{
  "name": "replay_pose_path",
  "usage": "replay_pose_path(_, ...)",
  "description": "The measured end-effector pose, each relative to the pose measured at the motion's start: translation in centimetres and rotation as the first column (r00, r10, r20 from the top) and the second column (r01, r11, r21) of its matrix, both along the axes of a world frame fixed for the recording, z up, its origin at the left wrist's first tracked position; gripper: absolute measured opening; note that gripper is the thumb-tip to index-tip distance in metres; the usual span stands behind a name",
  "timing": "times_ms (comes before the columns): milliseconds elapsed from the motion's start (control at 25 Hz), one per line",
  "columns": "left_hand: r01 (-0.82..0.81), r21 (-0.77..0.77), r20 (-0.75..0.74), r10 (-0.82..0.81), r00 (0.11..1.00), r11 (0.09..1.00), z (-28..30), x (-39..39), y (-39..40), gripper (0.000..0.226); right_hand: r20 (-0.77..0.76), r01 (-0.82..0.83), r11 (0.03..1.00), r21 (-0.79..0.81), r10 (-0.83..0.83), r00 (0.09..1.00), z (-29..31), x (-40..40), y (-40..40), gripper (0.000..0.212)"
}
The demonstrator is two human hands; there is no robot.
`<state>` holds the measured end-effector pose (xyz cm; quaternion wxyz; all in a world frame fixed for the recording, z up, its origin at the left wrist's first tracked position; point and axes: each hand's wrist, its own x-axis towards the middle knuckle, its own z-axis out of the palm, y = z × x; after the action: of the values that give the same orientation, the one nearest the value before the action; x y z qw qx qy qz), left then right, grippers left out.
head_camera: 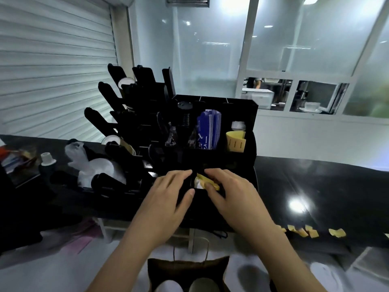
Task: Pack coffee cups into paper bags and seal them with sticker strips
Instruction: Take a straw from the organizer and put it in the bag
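Both my hands reach into the front of a black organiser (pixel 237 106) on the dark counter. My right hand (pixel 229 192) pinches a yellow sticker strip (pixel 207 181) between thumb and fingers at a small front compartment. My left hand (pixel 168 194) rests on the organiser's front wall beside it, fingers bent over the edge and thumb against the front. At the bottom edge of the view stands a brown paper bag (pixel 160 268) with its handles up. It holds two white-lidded coffee cups (pixel 168 286).
Several yellow sticker pieces (pixel 311 231) lie along the counter's front edge at right. A black cup-dispenser rack (pixel 126 114) stands at left, with white bags (pixel 92 165) before it. The organiser holds blue sleeves (pixel 208 129) and a yellow holder (pixel 235 142). Behind are shutters and glass.
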<state>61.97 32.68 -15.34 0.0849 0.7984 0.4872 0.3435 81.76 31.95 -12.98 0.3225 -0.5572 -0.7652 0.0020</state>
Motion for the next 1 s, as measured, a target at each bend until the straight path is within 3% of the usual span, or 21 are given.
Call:
replay_pose_path(200, -0.038, 0.009, 0.044, 0.038, 0.998, 0.999, 1.1, 1.8, 4.4, 0.050, -0.040, 0.026, 1.000, -0.002, -0.026, 0.999, 0.9, -0.6, 5.1, 0.034)
replay_pose_path(520, -0.121, -0.137, 0.257, 0.153, 0.954, 0.983, 2.1, 4.3, 12.5, 0.043, -0.065, 0.158, 0.983, -0.092, -0.165, 0.984, 1.8, -1.2, 13.6, 0.028)
replay_pose_path(840, -0.318, -0.099, 0.100, 0.327, 0.940, 0.943, 2.1, 6.0, 18.0, 0.044, -0.066, 0.181, 0.978, -0.107, -0.189, 0.980, 0.4, -2.1, 18.4, 0.029)
replay_pose_path(1000, -0.399, -0.094, -0.003, 0.401, 0.916, 0.912, 1.9, 6.2, 18.8, 0.033, -0.086, 0.171, 0.982, -0.075, -0.178, 0.980, -0.1, -2.1, 19.1, 0.029)
